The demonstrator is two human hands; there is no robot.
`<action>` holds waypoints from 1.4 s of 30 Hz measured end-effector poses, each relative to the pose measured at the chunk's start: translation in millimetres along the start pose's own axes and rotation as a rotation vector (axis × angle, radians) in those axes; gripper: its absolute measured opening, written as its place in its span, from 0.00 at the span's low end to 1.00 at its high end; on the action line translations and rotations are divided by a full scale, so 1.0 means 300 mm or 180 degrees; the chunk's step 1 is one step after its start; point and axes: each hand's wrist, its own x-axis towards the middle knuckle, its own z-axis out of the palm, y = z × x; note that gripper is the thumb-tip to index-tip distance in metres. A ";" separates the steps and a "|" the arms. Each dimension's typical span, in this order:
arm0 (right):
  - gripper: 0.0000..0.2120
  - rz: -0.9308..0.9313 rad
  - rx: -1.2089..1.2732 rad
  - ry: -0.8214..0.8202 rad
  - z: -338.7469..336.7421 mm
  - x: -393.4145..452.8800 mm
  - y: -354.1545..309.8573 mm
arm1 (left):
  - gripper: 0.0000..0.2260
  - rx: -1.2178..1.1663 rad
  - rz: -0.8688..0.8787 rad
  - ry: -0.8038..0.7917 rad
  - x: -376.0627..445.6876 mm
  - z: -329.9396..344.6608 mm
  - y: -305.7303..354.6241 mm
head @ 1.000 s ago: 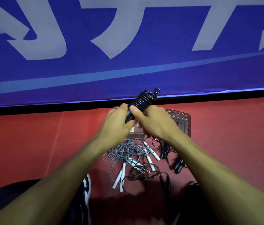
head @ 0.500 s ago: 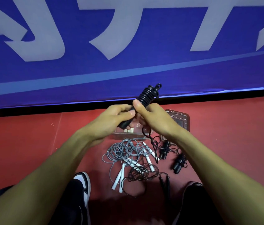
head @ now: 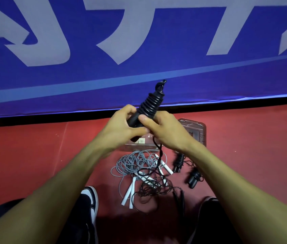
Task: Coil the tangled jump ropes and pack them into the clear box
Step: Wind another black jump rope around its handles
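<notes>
Both hands cover most of the clear box [head: 198,128], hiding its contents. Banner [head: 139,41] lettering runs off the top edge. Shoe [head: 90,196] partly hidden by forearm.

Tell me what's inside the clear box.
Little shows: the clear box sits on the red floor mostly behind both hands, so its contents cannot be judged.

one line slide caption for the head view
Both hands wind a black jump rope around its handles above tangled ropes on the red floor.
</notes>
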 end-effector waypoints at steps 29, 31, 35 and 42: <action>0.31 0.0610 -0.0067 0.0182 0.011 0.001 -0.007 | 0.13 0.0828 0.0159 -0.0074 0.006 0.035 -0.017; 0.27 0.0706 0.0327 0.0091 -0.002 0.010 0.003 | 0.11 0.0069 -0.0016 -0.0079 0.012 0.020 -0.011; 0.24 0.0577 0.0583 -0.0114 -0.012 0.015 0.015 | 0.13 -0.0826 -0.0134 -0.0144 0.017 -0.017 -0.018; 0.37 0.0881 0.0088 -0.0192 -0.030 -0.005 0.007 | 0.08 -0.0381 0.0000 -0.0196 -0.005 -0.001 -0.004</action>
